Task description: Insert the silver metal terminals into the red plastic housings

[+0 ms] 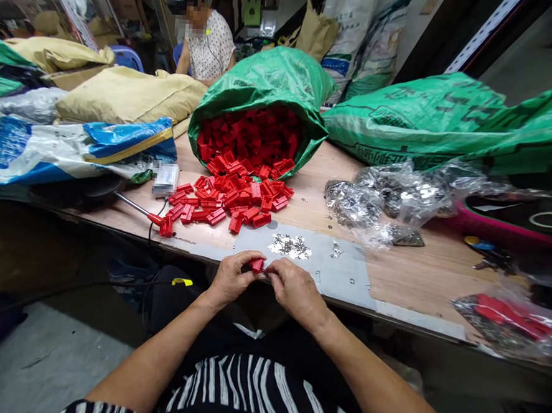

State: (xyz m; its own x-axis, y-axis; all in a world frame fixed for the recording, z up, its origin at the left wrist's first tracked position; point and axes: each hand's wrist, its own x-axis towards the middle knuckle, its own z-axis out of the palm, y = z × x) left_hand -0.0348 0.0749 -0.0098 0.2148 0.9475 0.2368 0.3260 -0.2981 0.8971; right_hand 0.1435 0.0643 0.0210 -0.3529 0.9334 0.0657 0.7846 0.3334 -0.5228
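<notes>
Red part: a small, box-shaped red plastic piece [256, 266], at the near edge of the flat grey sheet [339, 285].
Handling: probably light, stiff and fairly smooth; it could slip if pinched only at a corner.
Where to hold: likely best by its long side walls, leaving the ends free.
Left hand [231, 278]: closed around the red piece, thumb and fingers gripping it.
Right hand [294, 288]: fingers curled in beside the piece; whether they grip it or something tiny, one cannot tell.
Loose red pieces [230, 197]: heaped beyond the grey sheet and to its left.
Thin silvery metal pieces [290, 246]: scattered on the sheet, beyond the right hand.
</notes>
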